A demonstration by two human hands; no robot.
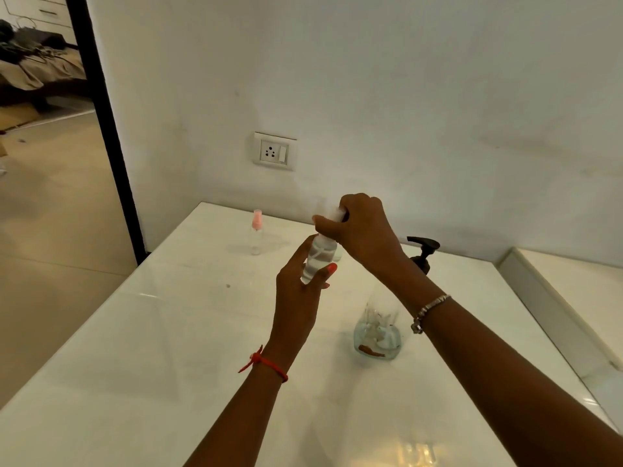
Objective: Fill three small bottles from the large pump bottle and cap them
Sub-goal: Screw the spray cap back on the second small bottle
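Note:
My left hand (pixel 300 288) holds a small clear bottle (pixel 317 261) upright above the white table, fingers wrapped round its body. My right hand (pixel 360 227) is closed over the bottle's top, gripping a white cap (pixel 332 212) that looks blurred. A second small bottle with a pink cap (pixel 257 232) stands at the far left of the table. The large pump bottle, with its dark pump head (pixel 424 247), stands behind my right wrist, its body mostly hidden. A little of another clear object (pixel 337 253) shows behind the held bottle.
A clear glass vessel (pixel 377 332) holding a little liquid and a reddish piece sits under my right forearm. The white table (pixel 168 332) meets the wall with a socket (pixel 274 151). A raised white ledge (pixel 553 298) runs along the right. An open doorway lies left.

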